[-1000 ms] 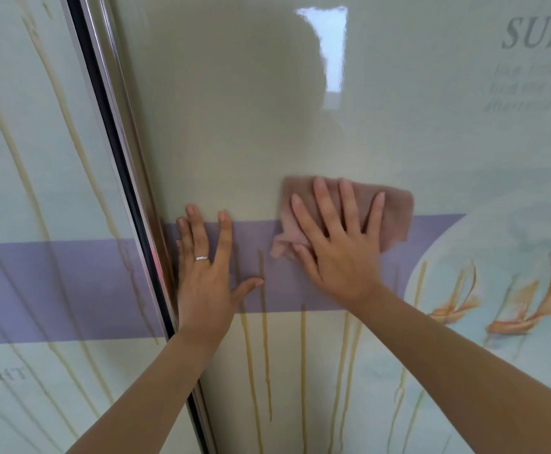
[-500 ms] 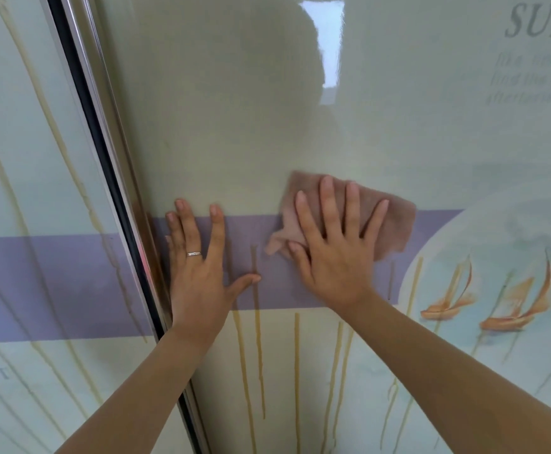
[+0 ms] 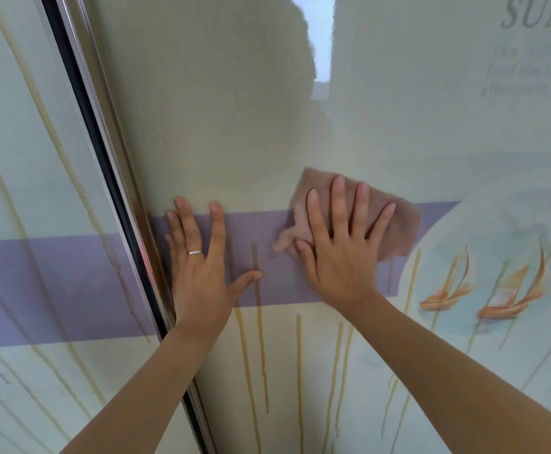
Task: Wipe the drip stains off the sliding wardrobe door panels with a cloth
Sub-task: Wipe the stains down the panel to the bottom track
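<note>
Head view. My right hand [image 3: 339, 253], fingers spread flat, pressed the pink cloth [image 3: 395, 224] against the right door panel [image 3: 234, 109] at centre frame, over the purple band [image 3: 267, 231]. My left hand [image 3: 202, 270] lay splayed beside it, holding nothing. I judged the cloth soft and light, best driven by palm pressure; brown drip stains [image 3: 257, 322] remained below.

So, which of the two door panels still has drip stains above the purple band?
The left door panel: its streaks run from the top. The right door panel is clean there.
</note>
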Action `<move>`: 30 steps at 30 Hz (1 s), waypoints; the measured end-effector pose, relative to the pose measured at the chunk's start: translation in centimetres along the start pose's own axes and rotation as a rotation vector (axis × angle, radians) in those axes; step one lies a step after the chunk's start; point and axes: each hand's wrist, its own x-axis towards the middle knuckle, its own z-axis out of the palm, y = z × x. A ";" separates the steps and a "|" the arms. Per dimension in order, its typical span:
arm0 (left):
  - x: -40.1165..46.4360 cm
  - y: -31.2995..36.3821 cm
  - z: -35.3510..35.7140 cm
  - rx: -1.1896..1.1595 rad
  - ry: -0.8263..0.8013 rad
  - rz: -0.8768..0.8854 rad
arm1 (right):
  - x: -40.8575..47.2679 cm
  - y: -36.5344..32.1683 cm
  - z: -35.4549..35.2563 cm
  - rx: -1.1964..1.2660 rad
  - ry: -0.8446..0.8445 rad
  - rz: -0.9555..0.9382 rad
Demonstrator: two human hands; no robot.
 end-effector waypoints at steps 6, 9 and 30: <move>0.1 0.8 -0.5 0.038 0.030 0.007 | -9.0 2.3 -0.1 -0.019 -0.164 -0.217; 0.8 2.4 -0.4 0.062 0.064 0.121 | -6.2 3.7 -0.9 -0.053 -0.144 -0.035; 1.8 6.3 1.6 0.126 0.037 0.184 | -5.9 0.2 -0.9 0.087 -0.178 0.497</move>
